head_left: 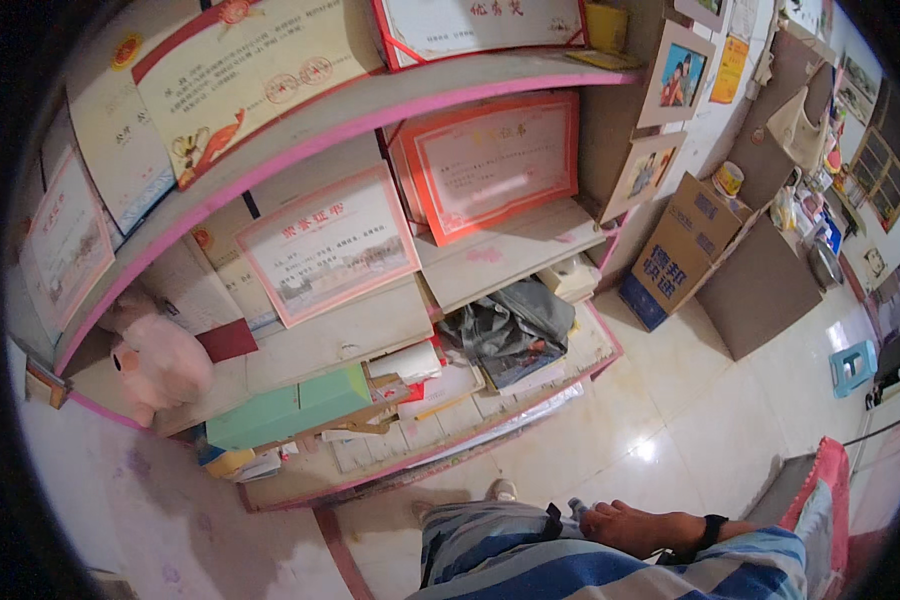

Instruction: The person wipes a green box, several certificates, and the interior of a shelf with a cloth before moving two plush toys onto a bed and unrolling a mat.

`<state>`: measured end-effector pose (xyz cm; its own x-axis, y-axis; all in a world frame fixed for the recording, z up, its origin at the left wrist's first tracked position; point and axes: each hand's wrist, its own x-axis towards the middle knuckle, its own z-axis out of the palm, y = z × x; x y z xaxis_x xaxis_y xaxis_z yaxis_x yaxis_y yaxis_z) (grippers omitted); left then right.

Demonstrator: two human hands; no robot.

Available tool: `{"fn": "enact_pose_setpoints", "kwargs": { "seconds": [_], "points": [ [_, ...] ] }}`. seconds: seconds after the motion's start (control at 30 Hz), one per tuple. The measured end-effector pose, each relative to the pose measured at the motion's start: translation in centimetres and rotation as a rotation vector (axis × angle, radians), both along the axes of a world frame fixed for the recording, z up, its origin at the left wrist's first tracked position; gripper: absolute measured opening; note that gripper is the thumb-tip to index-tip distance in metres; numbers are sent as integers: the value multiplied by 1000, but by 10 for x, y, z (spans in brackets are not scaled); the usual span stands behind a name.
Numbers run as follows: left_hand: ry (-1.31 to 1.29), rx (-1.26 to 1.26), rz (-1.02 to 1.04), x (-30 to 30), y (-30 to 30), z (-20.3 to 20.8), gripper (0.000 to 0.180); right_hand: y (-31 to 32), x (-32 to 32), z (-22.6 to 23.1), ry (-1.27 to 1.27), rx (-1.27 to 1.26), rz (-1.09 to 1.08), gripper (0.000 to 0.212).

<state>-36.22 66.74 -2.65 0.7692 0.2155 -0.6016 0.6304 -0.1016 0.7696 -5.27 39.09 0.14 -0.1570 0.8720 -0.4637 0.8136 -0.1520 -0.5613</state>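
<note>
My right hand (622, 527) is low in front of my body, with a dark band around its wrist. Its fingers are curled downward by a small grey-blue thing (576, 508) that I cannot make out. Right beside that hand are my striped trousers (490, 530) with a dark strap on them. The striped sleeve (750, 560) covers the forearm behind the wristband. My left hand does not show.
A curved shelf unit with pink edges (300, 128) holds certificates and a pink plush toy (165, 360). Lower down lie a green box (290, 408) and a dark plastic bag (510, 330). Cardboard box (682, 250) and blue stool (853, 368) stand on the tiled floor.
</note>
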Motion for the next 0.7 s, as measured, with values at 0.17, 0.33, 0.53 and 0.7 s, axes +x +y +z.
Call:
{"fn": "enact_pose_setpoints", "kwargs": {
  "seconds": [0.17,0.33,0.53,0.7],
  "points": [
    [-22,57,12,4,4,-2,22,13,2,-20,-24,-141,128,37],
    [-38,118,40,6,1,-6,23,2,-1,-30,-88,-129,108,36],
    [-79,222,41,-19,-7,-14,24,-44,-9,-67,-179,-342,-147,30],
    [-162,53,-16,-5,-17,-6,30,-110,1,-167,-220,-327,-351,34]
  ]
}}
